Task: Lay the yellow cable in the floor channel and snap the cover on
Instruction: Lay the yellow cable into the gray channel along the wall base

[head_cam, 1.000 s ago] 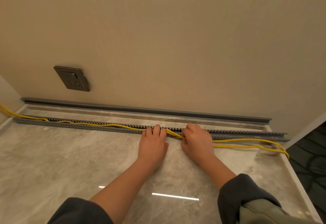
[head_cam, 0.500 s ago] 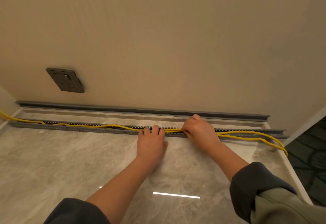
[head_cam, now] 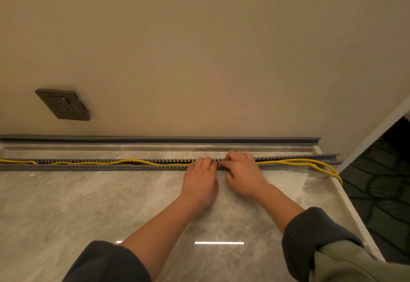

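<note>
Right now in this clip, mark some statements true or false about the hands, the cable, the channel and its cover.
1. Both hands, left hand and right hand, are at the floor channel. True.
2. The cover is already snapped on. False: it lies along the wall and the channel is open.
3. The yellow cable runs past the channel's right end onto the floor. True.
4. The wall socket is right of the hands. False: it is to their left.

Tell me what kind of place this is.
Probably an indoor room being wired: a polished marble-look tile floor meets a plain beige wall carrying a dark grey wall socket.
</note>
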`<state>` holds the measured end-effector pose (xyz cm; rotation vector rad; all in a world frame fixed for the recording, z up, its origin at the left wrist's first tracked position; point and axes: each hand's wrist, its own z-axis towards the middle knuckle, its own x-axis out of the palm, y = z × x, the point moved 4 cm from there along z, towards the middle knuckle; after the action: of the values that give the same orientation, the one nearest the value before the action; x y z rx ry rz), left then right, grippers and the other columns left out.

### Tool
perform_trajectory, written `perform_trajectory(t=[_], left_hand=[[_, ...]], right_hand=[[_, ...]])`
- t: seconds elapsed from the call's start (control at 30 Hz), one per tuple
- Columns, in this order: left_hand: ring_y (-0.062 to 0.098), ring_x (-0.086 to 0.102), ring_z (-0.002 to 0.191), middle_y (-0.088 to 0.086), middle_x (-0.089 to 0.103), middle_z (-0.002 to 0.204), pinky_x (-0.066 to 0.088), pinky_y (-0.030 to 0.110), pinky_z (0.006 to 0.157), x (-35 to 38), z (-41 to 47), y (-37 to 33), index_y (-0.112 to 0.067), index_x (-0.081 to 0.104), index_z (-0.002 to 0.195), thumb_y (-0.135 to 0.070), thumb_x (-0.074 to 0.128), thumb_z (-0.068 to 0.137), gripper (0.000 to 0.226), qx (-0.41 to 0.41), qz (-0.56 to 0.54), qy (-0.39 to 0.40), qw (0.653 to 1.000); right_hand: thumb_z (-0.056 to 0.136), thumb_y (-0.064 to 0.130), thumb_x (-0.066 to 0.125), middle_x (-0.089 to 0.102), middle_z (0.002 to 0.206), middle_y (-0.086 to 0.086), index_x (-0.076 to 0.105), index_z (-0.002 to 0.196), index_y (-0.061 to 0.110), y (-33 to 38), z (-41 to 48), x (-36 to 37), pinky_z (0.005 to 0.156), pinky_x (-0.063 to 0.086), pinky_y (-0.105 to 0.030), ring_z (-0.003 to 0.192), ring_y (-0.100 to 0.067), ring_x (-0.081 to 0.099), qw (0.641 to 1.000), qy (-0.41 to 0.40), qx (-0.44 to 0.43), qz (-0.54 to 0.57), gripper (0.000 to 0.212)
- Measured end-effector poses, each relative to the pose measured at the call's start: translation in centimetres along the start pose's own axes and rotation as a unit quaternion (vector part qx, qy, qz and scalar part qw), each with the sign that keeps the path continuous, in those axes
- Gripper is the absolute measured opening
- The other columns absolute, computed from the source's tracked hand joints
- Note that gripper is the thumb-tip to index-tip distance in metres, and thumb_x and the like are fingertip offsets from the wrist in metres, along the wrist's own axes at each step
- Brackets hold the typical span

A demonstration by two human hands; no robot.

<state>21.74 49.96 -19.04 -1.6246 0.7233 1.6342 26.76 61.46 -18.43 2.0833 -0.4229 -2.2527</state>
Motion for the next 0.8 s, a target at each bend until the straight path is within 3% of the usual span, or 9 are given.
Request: perform_trajectory(t=[0.23,0.47,0.67,0.8], left_hand=[[0.029,0.045,0.114,0.006,0.046,0.127,0.044,0.040,0.081,-0.7,1.6,-1.3,-0.021,0.037,0.136,-0.030,0.044,0.093,0.044,0.007,0.069,0.062,0.996],[0.038,0.045,0.120,0.015,0.040,0.138,0.035,0.054,0.100,-0.1,2.6,-3.2,-0.025,0.021,0.146,-0.047,0.043,0.094,0.061,-0.025,0.117,0.127,0.985],[0.037,0.049,0.116,0.012,0.042,0.132,0.026,0.056,0.104,-0.4,2.6,-4.4,-0.019,0.036,0.138,-0.048,0.043,0.092,0.054,-0.070,0.124,0.132,0.981],[0.028,0.052,0.109,0.010,0.050,0.122,0.037,0.043,0.096,-0.9,3.0,-6.4,-0.012,0.054,0.124,-0.041,0.042,0.095,0.044,-0.068,0.117,0.111,0.985]], right_hand=[[0.075,0.013,0.053,0.061,0.112,0.000,0.063,0.122,0.021,-1.9,-2.1,-1.0,0.097,0.041,-0.035,0.109,-0.022,0.052,0.995,-0.043,0.072,0.049,0.048],[0.072,0.024,0.058,0.058,0.114,-0.003,0.062,0.120,0.021,-4.6,-5.1,-1.6,0.097,0.041,-0.037,0.110,-0.027,0.052,0.985,-0.049,0.164,-0.023,0.048],[0.081,0.015,0.059,0.057,0.112,-0.004,0.057,0.128,0.028,-7.8,-7.1,-3.2,0.095,0.037,-0.041,0.108,-0.028,0.050,0.972,-0.071,0.209,-0.085,0.048],[0.076,0.003,0.066,0.065,0.089,-0.006,0.070,0.112,0.026,-9.0,-6.9,-3.6,0.070,0.046,-0.039,0.084,-0.032,0.059,0.979,-0.068,0.155,-0.112,0.042]])
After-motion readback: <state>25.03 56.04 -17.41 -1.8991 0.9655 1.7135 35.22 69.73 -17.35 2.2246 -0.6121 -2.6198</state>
